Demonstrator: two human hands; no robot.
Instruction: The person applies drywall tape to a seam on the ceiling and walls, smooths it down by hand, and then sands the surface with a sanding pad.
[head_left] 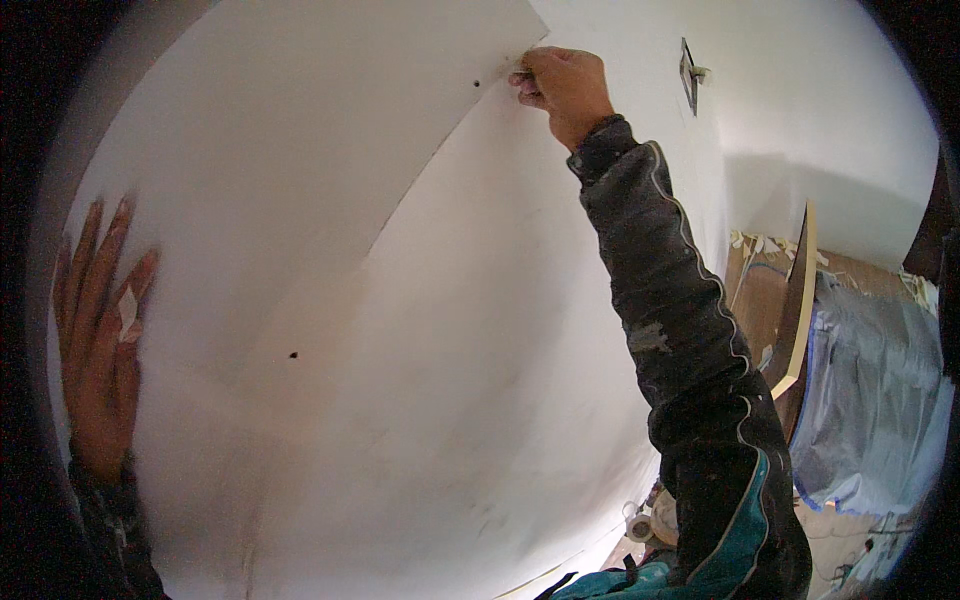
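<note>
A large white sheet [300, 130] covers the upper left of a pale wall, its straight edge running diagonally to a corner at the top. Close to that corner is my right hand [572, 88], fingers curled into a pinch against the sheet's edge; what lies between the fingertips is hidden. Flat against the white surface at the far left rests my left hand [100, 340], fingers outstretched. A small white strip [127, 312] shows on one of its fingers. Two dark spots mark the surface, one spot [477, 84] near the edge and another spot [293, 355] lower down.
On the right wall is a dark-framed fitting [692, 75]. Below it stand a pale-edged wooden panel [797, 320] and something draped in clear plastic sheeting [868, 400]. A white roll [640, 526] sits low, beside my right sleeve.
</note>
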